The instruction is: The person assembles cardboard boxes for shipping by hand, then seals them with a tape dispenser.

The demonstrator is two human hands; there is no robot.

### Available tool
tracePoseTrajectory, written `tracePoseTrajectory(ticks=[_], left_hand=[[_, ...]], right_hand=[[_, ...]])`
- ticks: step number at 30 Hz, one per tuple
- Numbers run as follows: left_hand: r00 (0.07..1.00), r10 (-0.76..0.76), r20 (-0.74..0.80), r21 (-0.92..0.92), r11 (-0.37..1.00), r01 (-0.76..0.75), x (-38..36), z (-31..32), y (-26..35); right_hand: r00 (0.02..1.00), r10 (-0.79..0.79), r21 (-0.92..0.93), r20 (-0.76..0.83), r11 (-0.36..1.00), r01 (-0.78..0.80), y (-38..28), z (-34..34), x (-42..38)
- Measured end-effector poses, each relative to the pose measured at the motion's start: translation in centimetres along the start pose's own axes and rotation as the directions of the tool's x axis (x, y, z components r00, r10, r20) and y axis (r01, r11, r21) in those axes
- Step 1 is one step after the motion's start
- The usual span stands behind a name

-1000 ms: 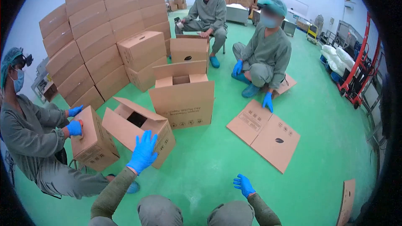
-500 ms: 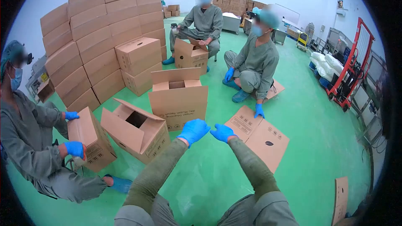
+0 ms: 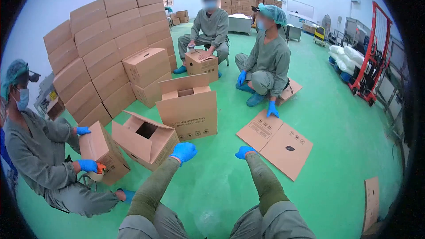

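- The left hand (image 3: 183,151), in a blue glove, is hanging in the air with fingers loosely curled and nothing in it; it is hovering just beside the tipped brown cardboard box with open flaps (image 3: 144,138), not touching it.
- The right hand (image 3: 244,152), also blue-gloved, is reaching forward empty, fingers curled downward, near the edge of the flattened brown cardboard sheet (image 3: 276,141) lying on the green floor (image 3: 336,132).
- The upright open brown carton with printed side (image 3: 188,106) is standing ahead of both hands, between them, its flaps raised, likely so its inside is staying open to reach.
- The tipped box is lying on its side with its opening facing up and away from the left hand, which looks like a position for folding its flaps.
- Three co-workers in grey-green suits are sitting around: one to the left of the left hand is pressing a tape roll (image 3: 98,170) against a sealed box (image 3: 104,152), two are sitting beyond the upright carton.
- Counting near the hands: two open boxes, one flat sheet; a stacked wall of closed cartons (image 3: 106,44) is standing well beyond the left hand.
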State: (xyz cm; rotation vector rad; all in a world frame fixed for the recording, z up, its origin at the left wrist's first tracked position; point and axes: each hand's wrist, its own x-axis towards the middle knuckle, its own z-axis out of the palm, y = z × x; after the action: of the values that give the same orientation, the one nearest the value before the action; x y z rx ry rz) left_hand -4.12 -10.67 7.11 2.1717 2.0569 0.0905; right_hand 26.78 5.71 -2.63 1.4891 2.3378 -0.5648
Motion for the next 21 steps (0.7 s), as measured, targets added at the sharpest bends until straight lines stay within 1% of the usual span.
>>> tracePoseTrajectory(ticks=[3, 6, 9, 12, 15, 16, 18, 21], left_hand=[[0.996, 0.014, 0.084, 0.0, 1.0, -0.014, 0.3, 0.2, 2.4], [0.982, 0.034, 0.184, -0.024, 0.999, -0.03, 2.2, 1.7, 5.1], [0.978, 0.09, 0.188, -0.054, 0.995, -0.081, 5.5, 2.8, 7.8], [0.982, 0.059, 0.178, -0.035, 0.998, -0.054, 10.6, 4.3, 11.1], [0.978, 0.138, 0.155, -0.043, 0.99, -0.133, 15.2, 7.4, 14.1], [0.976, 0.169, 0.138, -0.073, 0.984, -0.16, 16.0, 7.4, 15.3], [0.97, 0.22, 0.106, -0.147, 0.968, -0.204, 16.0, 7.0, 17.6], [0.963, 0.249, 0.105, -0.204, 0.953, -0.225, 15.0, 6.2, 18.9]], right_hand=[[1.0, -0.001, 0.032, -0.007, 0.999, 0.001, -0.1, 0.5, 0.1], [0.999, -0.031, 0.083, -0.005, 0.996, 0.032, -1.4, 0.1, 0.0], [0.997, -0.073, 0.13, -0.009, 0.989, 0.074, -3.1, 0.7, 1.3], [0.991, -0.132, 0.16, -0.006, 0.978, 0.131, -4.2, 1.4, 1.2], [0.983, -0.181, 0.19, -0.018, 0.965, 0.181, -2.1, 3.0, 1.9], [0.981, -0.192, 0.204, -0.029, 0.96, 0.194, -1.4, 4.0, 3.3], [0.978, -0.202, 0.201, -0.046, 0.957, 0.207, -1.5, 5.8, 5.4], [0.976, -0.21, 0.171, -0.059, 0.961, 0.217, -2.3, 7.7, 7.8]])
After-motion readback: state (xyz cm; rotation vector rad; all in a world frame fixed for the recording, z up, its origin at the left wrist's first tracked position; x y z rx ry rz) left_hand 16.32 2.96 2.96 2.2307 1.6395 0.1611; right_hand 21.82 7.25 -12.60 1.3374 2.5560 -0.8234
